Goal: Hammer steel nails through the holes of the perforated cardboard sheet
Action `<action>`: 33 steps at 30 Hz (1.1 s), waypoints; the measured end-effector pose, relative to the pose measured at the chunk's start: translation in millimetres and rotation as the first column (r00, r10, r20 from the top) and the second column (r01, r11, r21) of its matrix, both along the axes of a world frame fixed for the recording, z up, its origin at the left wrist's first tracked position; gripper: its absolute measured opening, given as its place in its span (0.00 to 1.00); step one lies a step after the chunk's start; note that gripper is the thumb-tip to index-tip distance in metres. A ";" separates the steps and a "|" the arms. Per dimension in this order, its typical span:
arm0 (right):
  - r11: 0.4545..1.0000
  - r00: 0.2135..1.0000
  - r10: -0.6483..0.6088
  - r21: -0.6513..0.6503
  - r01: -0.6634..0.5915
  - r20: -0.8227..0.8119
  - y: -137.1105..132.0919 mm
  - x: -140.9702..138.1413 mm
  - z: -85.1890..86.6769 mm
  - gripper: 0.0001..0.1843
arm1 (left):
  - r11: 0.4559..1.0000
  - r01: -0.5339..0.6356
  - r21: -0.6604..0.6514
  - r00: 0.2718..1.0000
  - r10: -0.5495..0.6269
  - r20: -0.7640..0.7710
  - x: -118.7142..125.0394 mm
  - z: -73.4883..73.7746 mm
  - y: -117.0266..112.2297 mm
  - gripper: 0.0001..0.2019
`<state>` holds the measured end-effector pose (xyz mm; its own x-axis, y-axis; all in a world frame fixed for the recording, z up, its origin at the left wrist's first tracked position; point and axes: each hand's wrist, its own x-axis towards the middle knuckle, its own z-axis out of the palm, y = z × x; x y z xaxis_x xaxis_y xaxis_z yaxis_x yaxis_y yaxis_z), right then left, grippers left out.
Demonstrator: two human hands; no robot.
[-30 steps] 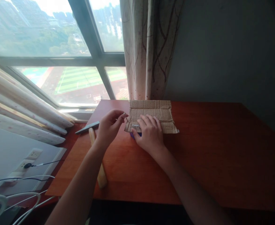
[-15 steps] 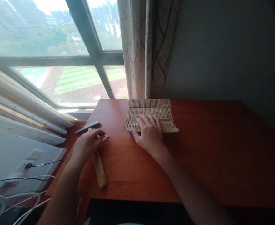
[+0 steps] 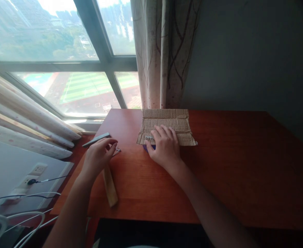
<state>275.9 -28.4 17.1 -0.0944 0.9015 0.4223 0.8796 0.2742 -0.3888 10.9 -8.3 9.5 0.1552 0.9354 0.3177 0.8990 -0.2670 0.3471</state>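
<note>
My right hand lies on a brown cardboard sheet covered in rows of small holes, its fingers spread and its thumb at the front edge. Beside the thumb, several short metallic pieces stand in a row in the cardboard. Something dark blue shows under the front edge. My left hand is above a hammer, thumb and forefinger drawn together in a pinch; whatever is between them cannot be made out. A few nails lie just right of it. The hammer's wooden handle points towards me, with its metal head beyond the hand.
The reddish-brown desk extends far to the right. A window and curtains border its far left side. White cables and a wall socket with a black plug are at lower left.
My left hand has risen slightly and shifted a little right, over the nails. My right hand and the cardboard stay in place.
</note>
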 end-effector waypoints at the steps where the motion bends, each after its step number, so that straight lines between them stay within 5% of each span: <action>1: 1.000 1.000 0.000 0.000 0.000 0.000 0.1 0.1 0.0 0.21 | 1.000 0.011 0.005 0.999 -0.012 0.033 3.7 1.9 0.7 0.11; 9: 1.000 1.000 0.004 -0.011 -0.003 0.004 -0.3 0.6 2.2 0.22 | 0.992 0.114 0.045 0.961 -0.122 0.249 48.1 19.1 1.1 0.08; 16: 1.000 1.000 0.009 -0.022 -0.009 0.002 -1.5 0.0 2.2 0.22 | 0.957 0.281 0.077 0.922 -0.292 0.256 78.9 25.6 4.8 0.06; 33: 1.000 1.000 0.011 -0.023 -0.011 0.005 -0.9 0.3 3.7 0.22 | 0.948 0.316 0.022 0.918 -0.312 0.243 96.6 22.2 12.5 0.05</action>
